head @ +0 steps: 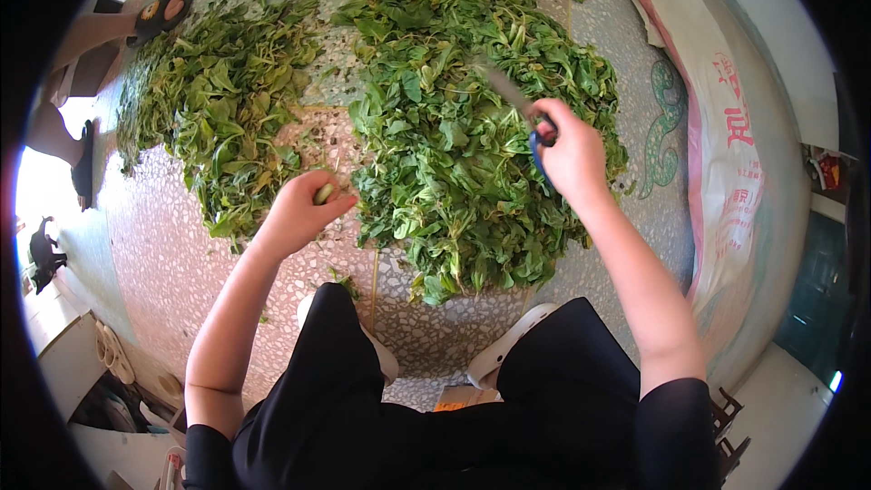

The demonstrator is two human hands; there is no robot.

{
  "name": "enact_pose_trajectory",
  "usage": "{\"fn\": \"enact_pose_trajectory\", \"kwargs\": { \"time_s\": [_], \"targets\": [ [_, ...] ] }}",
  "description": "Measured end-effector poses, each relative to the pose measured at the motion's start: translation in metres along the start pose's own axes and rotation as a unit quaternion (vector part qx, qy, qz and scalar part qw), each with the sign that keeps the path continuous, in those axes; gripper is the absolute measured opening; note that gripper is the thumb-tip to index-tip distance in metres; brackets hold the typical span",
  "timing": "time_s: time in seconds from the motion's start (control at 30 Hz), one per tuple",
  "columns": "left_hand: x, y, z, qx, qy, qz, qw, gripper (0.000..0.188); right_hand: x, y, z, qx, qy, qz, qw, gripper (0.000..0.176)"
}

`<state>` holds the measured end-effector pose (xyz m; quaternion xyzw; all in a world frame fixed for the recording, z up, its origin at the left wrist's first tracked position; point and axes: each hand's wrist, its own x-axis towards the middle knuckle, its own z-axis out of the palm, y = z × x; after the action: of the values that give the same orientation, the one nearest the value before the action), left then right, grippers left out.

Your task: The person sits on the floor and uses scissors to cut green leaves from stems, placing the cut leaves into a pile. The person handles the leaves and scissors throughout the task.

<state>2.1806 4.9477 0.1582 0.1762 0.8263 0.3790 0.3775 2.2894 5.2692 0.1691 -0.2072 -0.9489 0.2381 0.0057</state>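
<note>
My right hand (568,146) grips scissors (510,92) with blue-and-black handles, held over the right side of a large pile of leafy greens (456,156). The blades look blurred and point up and left; whether they are apart is hard to tell. In my left hand (299,211) a short pale green stem piece (324,193) sits between thumb and fingers. That hand is above the speckled terrazzo floor (340,143), between the large pile and a second, flatter heap of greens (231,109) at the left. Small scraps and bits of soil lie between the heaps.
A white woven sack (725,150) with red print lies along the right side. Another person's sandalled feet (160,17) are at the upper left. A black animal (46,253), perhaps a cat, is at the far left. Slippers (114,352) rest on a shelf at lower left.
</note>
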Motion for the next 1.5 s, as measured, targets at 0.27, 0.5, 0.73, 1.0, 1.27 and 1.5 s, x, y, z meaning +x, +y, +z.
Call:
{"fn": "enact_pose_trajectory", "kwargs": {
  "time_s": [0.27,0.5,0.73,1.0,1.27,1.5],
  "targets": [
    [-0.002,0.016,0.018,-0.045,-0.063,0.017,0.997,0.038,0.004,0.006,0.011,-0.171,-0.038,-0.247,0.953,0.026],
    [-0.005,0.010,0.021,-0.068,-0.061,-0.029,0.995,0.031,0.026,-0.002,-0.017,0.175,0.082,0.081,0.978,0.030],
    [-0.009,0.039,0.025,-0.259,-0.009,0.005,0.966,0.023,0.002,-0.049,-0.022,0.641,-0.212,0.191,0.713,0.042],
    [-0.021,0.036,0.019,-0.275,0.122,0.031,0.953,0.027,-0.026,-0.132,0.056,0.652,-0.162,0.214,0.710,0.040],
    [-0.031,-0.009,-0.002,-0.403,0.171,-0.115,0.892,0.019,-0.046,-0.125,0.081,0.575,-0.249,0.128,0.769,0.057],
    [-0.032,-0.034,-0.015,-0.427,0.180,-0.118,0.878,0.020,-0.059,-0.107,0.073,0.272,-0.312,0.001,0.910,0.062]
  ]
}}
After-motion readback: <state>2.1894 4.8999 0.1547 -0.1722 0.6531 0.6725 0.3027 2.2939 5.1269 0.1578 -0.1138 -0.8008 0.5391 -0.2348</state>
